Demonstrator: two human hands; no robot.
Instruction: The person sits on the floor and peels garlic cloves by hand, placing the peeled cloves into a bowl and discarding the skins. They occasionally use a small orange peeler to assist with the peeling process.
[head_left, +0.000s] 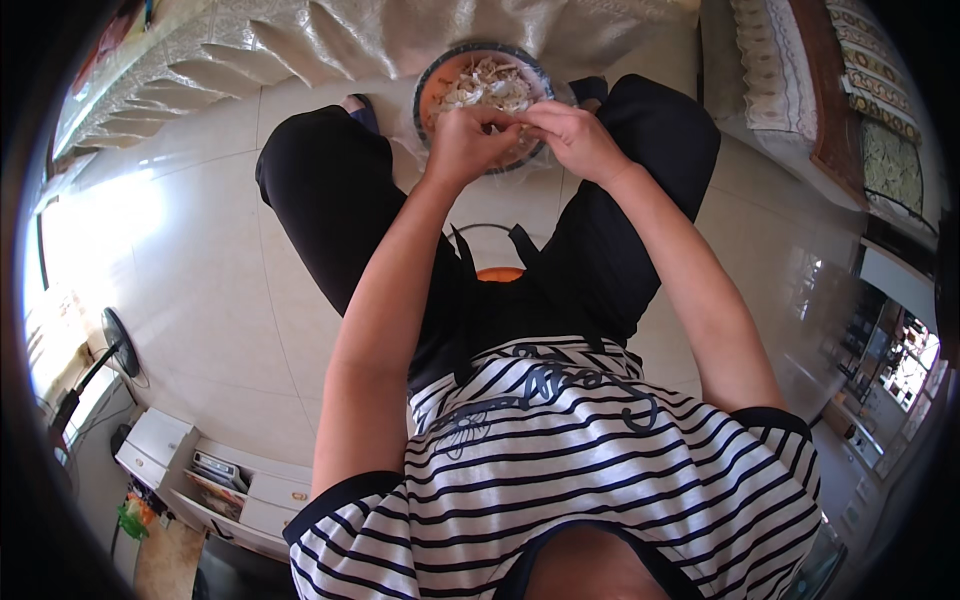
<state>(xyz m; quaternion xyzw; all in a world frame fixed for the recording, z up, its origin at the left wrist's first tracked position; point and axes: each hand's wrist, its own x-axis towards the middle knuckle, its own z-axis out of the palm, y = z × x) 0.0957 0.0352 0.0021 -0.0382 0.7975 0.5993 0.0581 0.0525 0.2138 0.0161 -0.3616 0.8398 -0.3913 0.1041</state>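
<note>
In front of me, between my feet, stands a round bin (430, 96) with an orange inside, a dark rim and a clear plastic liner. It holds a heap of pale, thin scraps (491, 86), perhaps peelings or crumpled tissue. My left hand (471, 142) and my right hand (579, 141) meet over the bin's near edge. Their fingertips pinch together on a small pale piece (527, 128), mostly hidden by the fingers. Its exact kind cannot be made out.
A shiny pale tablecloth (360, 41) hangs in folds just beyond the bin. Under me shows an orange seat edge (500, 274). A fan (120, 341) and white cabinets (157, 446) stand at the left. A cloth-draped wooden seat (832, 112) is at the upper right.
</note>
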